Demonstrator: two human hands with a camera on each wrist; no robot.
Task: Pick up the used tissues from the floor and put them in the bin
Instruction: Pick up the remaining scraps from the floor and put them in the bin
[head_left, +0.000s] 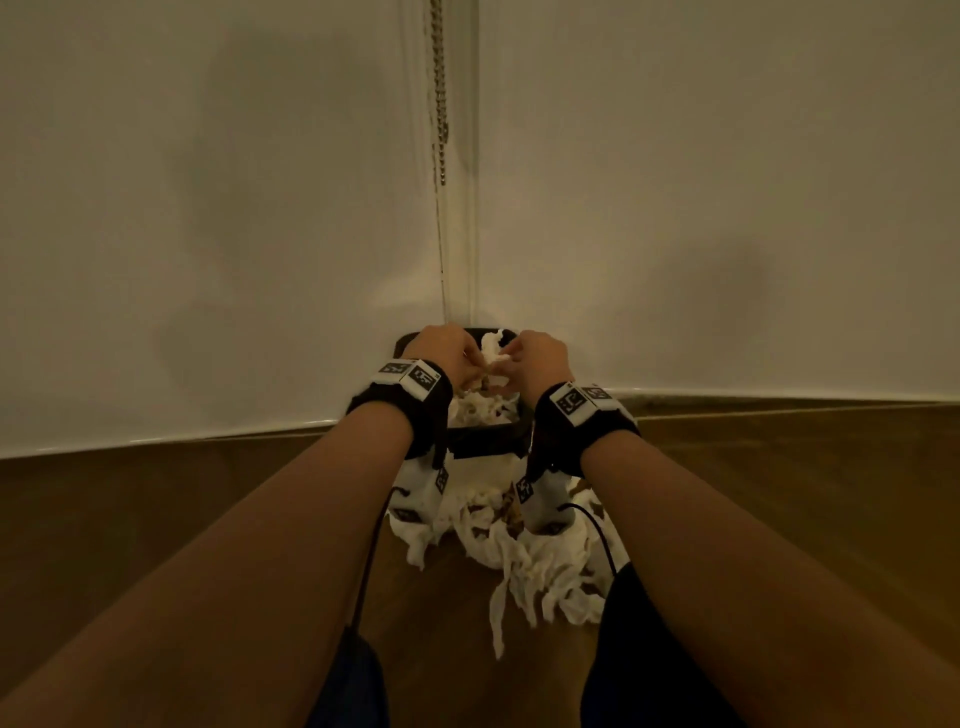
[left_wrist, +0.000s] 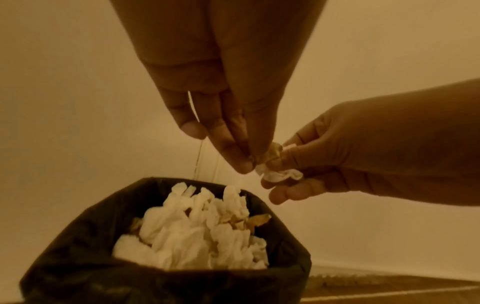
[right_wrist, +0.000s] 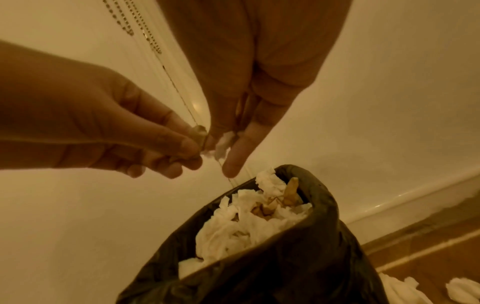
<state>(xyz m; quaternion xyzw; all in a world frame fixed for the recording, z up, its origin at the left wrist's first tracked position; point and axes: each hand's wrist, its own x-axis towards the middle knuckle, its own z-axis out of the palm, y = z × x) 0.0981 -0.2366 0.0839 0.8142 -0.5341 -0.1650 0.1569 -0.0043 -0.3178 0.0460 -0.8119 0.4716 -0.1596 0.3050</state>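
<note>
A small bin with a black liner (head_left: 483, 441) stands in the corner of the room, filled near its rim with crumpled white and brown-stained tissues (left_wrist: 197, 236). Just above its opening, both hands meet on one small stained tissue (left_wrist: 279, 174). My left hand (left_wrist: 244, 162) pinches the tissue's brownish end with its fingertips. My right hand (left_wrist: 288, 156) pinches the white end between thumb and fingers. In the right wrist view the same tissue (right_wrist: 221, 144) shows between the left hand (right_wrist: 187, 148) and the right hand (right_wrist: 233, 148). More used tissues (head_left: 519, 545) lie on the wooden floor in front of the bin.
White walls meet behind the bin, with a beaded blind chain (head_left: 441, 104) hanging down the corner. A skirting board (head_left: 779, 395) runs along the wooden floor (head_left: 156, 519). My knees are at the bottom of the head view.
</note>
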